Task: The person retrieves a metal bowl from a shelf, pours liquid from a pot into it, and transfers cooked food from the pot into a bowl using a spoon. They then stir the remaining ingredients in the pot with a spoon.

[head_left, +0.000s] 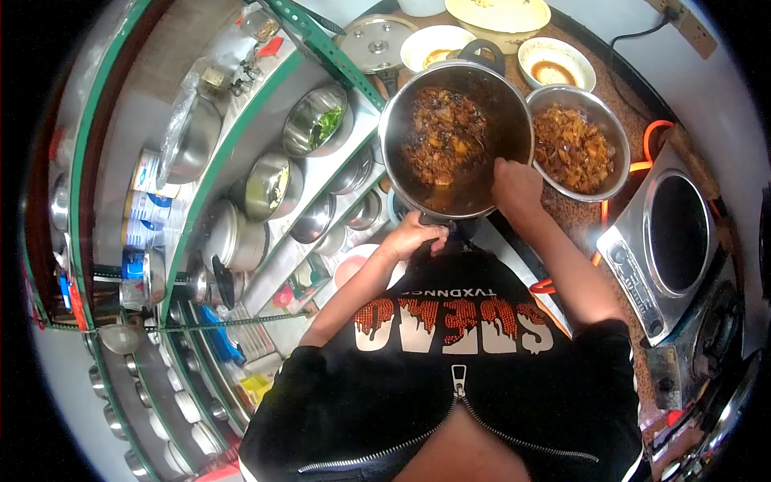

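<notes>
Left hand: fingers curled closed around the near handle of the pot, close to the body.
Right hand: at the pot's right edge, fingers bent over or just inside the rim; whether it grips the rim or something hidden, I cannot tell.
Pot: directly ahead of the torso between the hands, mouth facing the camera; whether its base rests on anything is hidden.
Dark braised food: gathered in the pot, mostly toward the left and middle.
Spill risk: if the left hand's hold twists while the right lets go, the pot could tip and slop sauce onto the sleeves or counter.
Steel bowl: just right of the pot, filled high with similar food; a sideways knock from the pot could push pieces over its edge.
Burn risk: should the metal be hot, bare fingers at the rim could flinch and lose it.
Sauce-stained bowl: beyond the steel bowl, within reach of a bump.
Lid: farther off, at the upper left.
</notes>
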The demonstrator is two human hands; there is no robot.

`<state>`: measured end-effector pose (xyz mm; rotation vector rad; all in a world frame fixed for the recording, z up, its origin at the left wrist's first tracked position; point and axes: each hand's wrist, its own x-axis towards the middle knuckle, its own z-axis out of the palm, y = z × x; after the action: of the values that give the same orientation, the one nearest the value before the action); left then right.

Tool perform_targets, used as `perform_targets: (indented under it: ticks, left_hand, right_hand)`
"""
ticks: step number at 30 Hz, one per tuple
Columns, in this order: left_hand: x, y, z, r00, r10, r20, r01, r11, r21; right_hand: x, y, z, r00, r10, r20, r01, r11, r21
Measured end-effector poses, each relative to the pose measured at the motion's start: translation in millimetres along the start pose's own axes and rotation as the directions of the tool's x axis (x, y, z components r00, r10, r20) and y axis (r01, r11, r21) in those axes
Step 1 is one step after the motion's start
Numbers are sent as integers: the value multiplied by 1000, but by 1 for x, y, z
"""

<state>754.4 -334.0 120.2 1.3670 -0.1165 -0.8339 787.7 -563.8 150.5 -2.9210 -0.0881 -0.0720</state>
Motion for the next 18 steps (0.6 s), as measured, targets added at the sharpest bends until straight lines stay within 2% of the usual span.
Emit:
perform_targets:
  ticks: [6,11,14,15,18]
  left_hand:
    - [1,0,1,1000,-16,19,17,1000,-24]
    - [-1,1,0,1000,13,26,-13,1000,18]
    - [-3,7,4,1000,0,15,0,1000,22]
    - [-1,4,1,1000,-2,28,1,1000,19]
    - [-1,-2,-2,999,-19,43,20,1000,-16]
  right_hand:
    - [-17,-14,10,997,-78,4,78,996,-30]
    - [-28,-25,16,998,-56,-34,54,998,-44]
    - [-24,-15,10,994,17,-108,-30,993,-118]
    - [-20,-10,10,978,-8,-209,-22,990,-141]
    - [-7,-3,11,967,-55,-248,28,993,-114]
